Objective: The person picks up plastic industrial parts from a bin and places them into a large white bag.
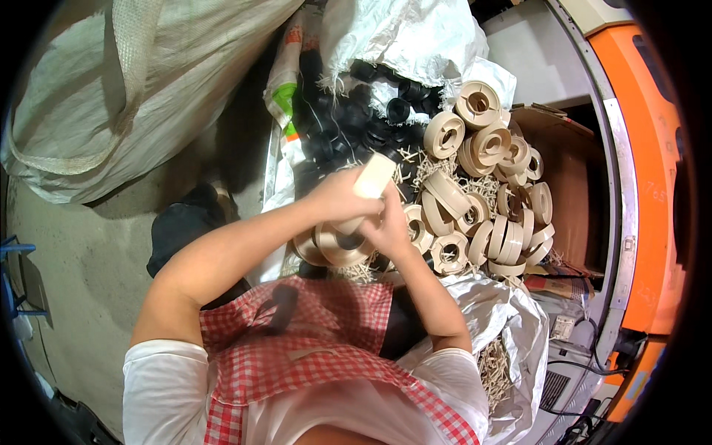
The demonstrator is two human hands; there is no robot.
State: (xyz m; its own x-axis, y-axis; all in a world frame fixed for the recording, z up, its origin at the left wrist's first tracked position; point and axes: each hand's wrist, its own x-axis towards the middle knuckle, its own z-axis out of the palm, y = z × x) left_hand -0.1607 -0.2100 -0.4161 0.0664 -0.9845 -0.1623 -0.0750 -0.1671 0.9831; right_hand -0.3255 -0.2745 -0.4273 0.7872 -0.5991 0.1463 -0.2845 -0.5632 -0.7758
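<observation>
My left hand (337, 199) is closed round a beige plastic ring (375, 176), which is tilted so that its broad outer band faces up. Close against it, my right hand (388, 226) has its fingers bent and pressed together at the ring's near side. What those fingertips pinch is hidden. Below both hands lie more beige rings (343, 247), partly covered by my wrists. Right of them spreads a pile of beige flanged rings (449, 254), some flat and some on edge, with short beige sticks (437, 167) scattered among them.
Black plastic rings (363, 122) heap up beyond my hands, under a white woven sack (404, 37). An open cardboard box (567, 185) stands at the right, beside an orange machine (645, 170). A clear bag of sticks (495, 371) sits near my right elbow. A large woven bag (170, 81) fills the far left.
</observation>
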